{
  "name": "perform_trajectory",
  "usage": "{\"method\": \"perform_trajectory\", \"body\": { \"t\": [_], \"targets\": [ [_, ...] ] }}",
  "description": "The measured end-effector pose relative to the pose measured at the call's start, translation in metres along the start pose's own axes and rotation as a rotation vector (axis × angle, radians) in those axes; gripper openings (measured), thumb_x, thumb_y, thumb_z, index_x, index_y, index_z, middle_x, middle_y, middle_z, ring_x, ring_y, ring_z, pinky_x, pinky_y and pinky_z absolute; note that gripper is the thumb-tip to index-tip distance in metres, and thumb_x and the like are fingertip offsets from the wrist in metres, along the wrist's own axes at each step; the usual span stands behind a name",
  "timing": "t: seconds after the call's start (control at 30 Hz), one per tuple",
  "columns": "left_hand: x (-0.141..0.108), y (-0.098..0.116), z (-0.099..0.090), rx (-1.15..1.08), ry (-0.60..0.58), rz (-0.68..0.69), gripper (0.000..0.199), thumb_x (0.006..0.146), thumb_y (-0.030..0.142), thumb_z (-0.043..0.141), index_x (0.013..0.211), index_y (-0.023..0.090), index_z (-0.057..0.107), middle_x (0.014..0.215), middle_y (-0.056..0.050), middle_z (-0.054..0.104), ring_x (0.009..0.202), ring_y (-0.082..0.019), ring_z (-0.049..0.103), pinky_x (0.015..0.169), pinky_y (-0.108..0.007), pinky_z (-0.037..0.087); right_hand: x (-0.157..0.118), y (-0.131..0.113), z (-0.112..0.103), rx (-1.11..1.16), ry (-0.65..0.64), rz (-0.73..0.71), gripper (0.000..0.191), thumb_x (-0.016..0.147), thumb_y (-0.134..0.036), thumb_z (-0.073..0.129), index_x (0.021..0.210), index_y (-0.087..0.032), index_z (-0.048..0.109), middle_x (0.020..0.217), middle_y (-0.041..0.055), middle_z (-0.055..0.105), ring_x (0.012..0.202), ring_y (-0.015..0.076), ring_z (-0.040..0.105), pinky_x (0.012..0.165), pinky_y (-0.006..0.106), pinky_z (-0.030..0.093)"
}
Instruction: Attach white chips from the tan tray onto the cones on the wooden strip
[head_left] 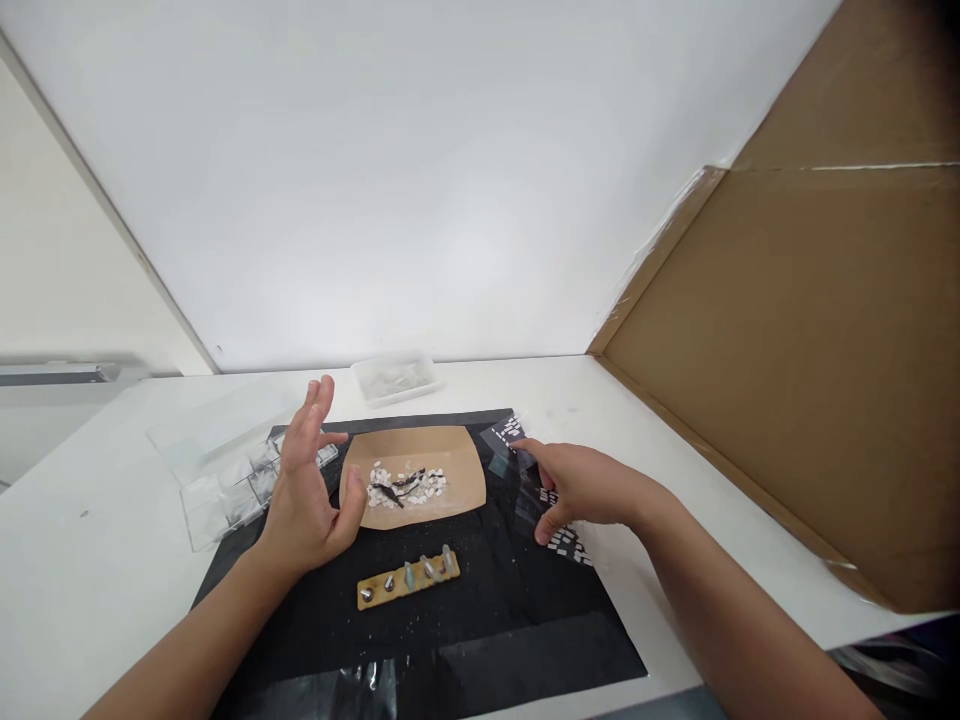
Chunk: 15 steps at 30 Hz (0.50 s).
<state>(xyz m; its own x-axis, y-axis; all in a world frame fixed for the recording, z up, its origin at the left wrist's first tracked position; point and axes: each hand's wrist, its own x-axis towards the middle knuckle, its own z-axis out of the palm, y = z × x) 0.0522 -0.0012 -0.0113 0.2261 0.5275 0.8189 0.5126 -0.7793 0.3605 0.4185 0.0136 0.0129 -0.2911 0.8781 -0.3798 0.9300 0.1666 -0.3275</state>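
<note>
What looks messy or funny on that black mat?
Tiny pale crumbs are scattered around the yellow strip with stones on it, as if bits fell there. They look odd against the dark mat. A shiny patch at its near edge looks wrinkled too.

Above a black mat, two bare hands flank a brown tray of white pieces; a beaded strip lies nearer.
</note>
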Motion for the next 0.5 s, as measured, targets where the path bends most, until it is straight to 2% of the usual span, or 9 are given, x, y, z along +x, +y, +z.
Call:
{"method": "perform_trajectory", "body": {
  "t": [0.27,0.5],
  "targets": [
    [0.0000,0.0006,0.0005,-0.008,-0.013,0.000,0.097,0.086,0.006,0.063,0.166,0.030,0.013,0.173,-0.014,0.024,0.159,-0.045,0.021,0.089,-0.055,0.064,0.0018,-0.0014,0.0023,0.005,0.004,-0.063,0.118,0.051,-0.053,0.099,0.153,-0.027,0.046,0.093,0.0009,0.069,0.081,0.0243,0.064,0.061,0.031,0.039],
    [-0.0002,0.0009,-0.0011,0.029,-0.045,-0.008,0.090,0.087,0.005,0.062,0.164,0.027,0.019,0.173,-0.015,0.024,0.160,-0.043,0.021,0.091,-0.054,0.063,0.0010,-0.0024,-0.0019,-0.014,0.031,-0.127,0.110,0.052,-0.062,0.096,0.147,-0.028,0.051,0.091,-0.0001,0.069,0.081,0.0240,0.064,0.063,0.031,0.039]
  ]
}}
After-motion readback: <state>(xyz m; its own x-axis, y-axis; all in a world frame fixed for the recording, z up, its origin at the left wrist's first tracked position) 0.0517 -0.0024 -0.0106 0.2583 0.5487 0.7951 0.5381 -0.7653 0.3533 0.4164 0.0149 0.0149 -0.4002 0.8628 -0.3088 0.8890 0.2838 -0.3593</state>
